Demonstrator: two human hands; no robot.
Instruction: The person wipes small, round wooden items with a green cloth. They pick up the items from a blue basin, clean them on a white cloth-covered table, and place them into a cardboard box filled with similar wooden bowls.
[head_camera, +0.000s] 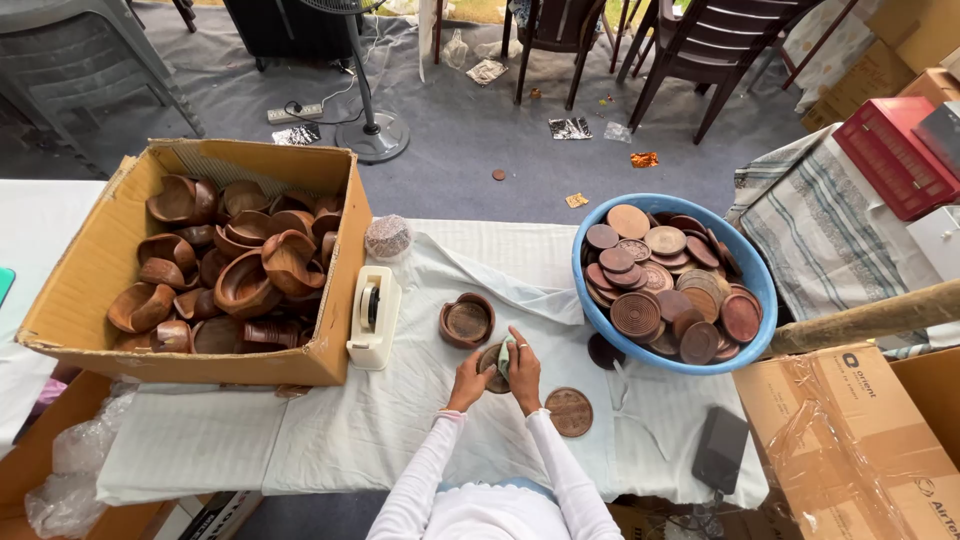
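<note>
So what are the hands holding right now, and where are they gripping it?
The left hand holds a small round brown clay piece by its left rim. The right hand presses a pale cloth-like wad against its right side.

We see a table w/ white cloth (330, 430). On it, relative to the tape dispenser (373, 316): cardboard box (200, 365) just left, clay bowl (467, 321) right, flat clay lid (569, 411) further right, blue basin (752, 285) far right, black phone (721, 449) beyond.
</note>
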